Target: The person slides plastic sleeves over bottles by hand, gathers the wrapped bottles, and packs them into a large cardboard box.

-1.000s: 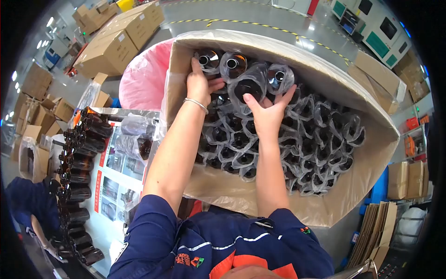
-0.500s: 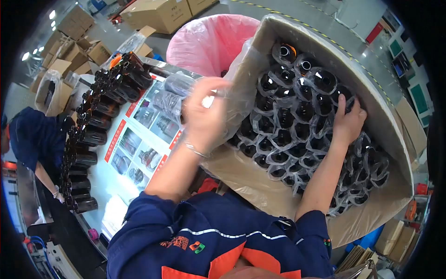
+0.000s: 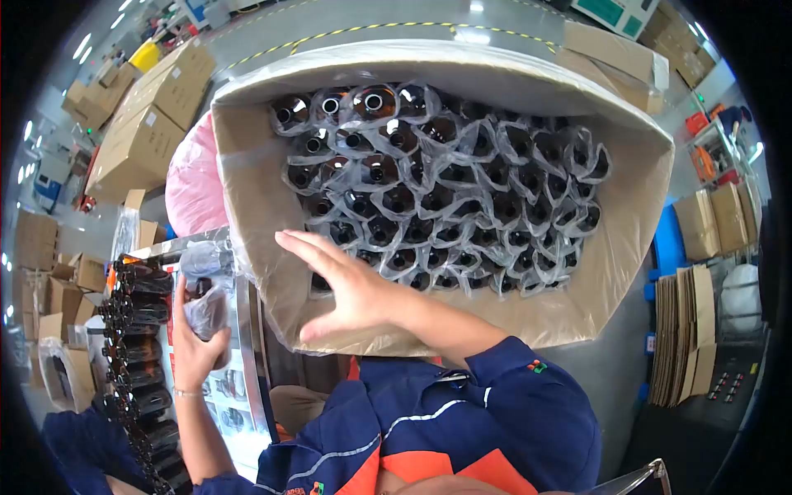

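My left hand (image 3: 195, 351) is over the table at the left, its thumb and fingers around a dark bottle in a clear plastic bag (image 3: 206, 315). Just beyond it lies another bagged bottle (image 3: 206, 261). My right hand (image 3: 353, 289) is empty, with fingers spread, above the near left part of a large carton (image 3: 615, 285). Inside that carton, many dark brown bottles (image 3: 378, 171) stand close together in clear plastic sleeves. Part of the near rows is hidden behind my right hand and forearm.
Unwrapped dark bottles (image 3: 142, 351) line the table's left side. A pink-lined bin (image 3: 191, 181) stands behind the carton's left wall. Closed boxes (image 3: 136, 153) are at the back left, flattened cardboard (image 3: 685, 334) at the right. Another person's dark sleeve (image 3: 87, 441) shows at lower left.
The view has turned toward the carton. My right hand has left the bottles at the carton's far side and opened near its left side. My left hand has come onto a bagged bottle on the table.
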A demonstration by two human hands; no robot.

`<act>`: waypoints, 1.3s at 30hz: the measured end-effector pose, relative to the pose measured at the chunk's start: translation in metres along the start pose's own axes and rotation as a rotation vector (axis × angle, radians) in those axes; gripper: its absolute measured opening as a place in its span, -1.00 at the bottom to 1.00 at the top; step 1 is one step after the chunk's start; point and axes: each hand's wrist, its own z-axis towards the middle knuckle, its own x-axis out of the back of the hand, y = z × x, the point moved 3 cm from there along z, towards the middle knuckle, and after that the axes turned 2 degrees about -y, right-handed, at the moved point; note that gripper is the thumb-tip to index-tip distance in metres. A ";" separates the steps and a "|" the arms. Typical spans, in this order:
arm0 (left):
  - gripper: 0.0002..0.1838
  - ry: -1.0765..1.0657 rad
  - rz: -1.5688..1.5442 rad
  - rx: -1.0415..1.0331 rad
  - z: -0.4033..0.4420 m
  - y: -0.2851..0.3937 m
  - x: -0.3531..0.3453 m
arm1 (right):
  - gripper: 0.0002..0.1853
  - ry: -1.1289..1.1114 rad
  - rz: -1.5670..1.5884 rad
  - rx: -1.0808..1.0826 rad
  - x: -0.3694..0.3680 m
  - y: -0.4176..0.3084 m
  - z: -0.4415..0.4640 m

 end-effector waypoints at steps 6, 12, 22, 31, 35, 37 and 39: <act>0.20 -0.335 -0.084 -0.280 0.011 0.111 -0.092 | -0.11 0.226 0.331 -0.110 -0.008 0.005 -0.019; 0.17 -0.136 -0.519 -0.333 0.010 0.131 -0.114 | -0.29 1.234 -0.455 0.133 0.147 -0.002 -0.061; -0.52 0.009 -0.458 0.235 -0.134 0.013 -0.083 | -0.38 0.660 -1.077 -0.365 0.209 0.080 -0.002; -0.76 1.012 0.010 0.950 -0.429 -0.055 0.001 | -0.71 0.480 -0.635 0.056 0.093 0.028 0.065; -0.66 0.953 0.095 0.935 -0.512 -0.115 0.043 | -0.65 -0.382 -0.193 0.014 -0.119 -0.041 0.105; -0.61 0.858 0.067 0.892 -0.522 -0.146 0.053 | -0.58 -0.848 -0.013 0.192 -0.233 -0.068 0.092; -0.47 0.678 -0.104 0.897 -0.510 -0.170 0.061 | -0.40 -1.177 0.076 0.274 -0.340 -0.102 0.056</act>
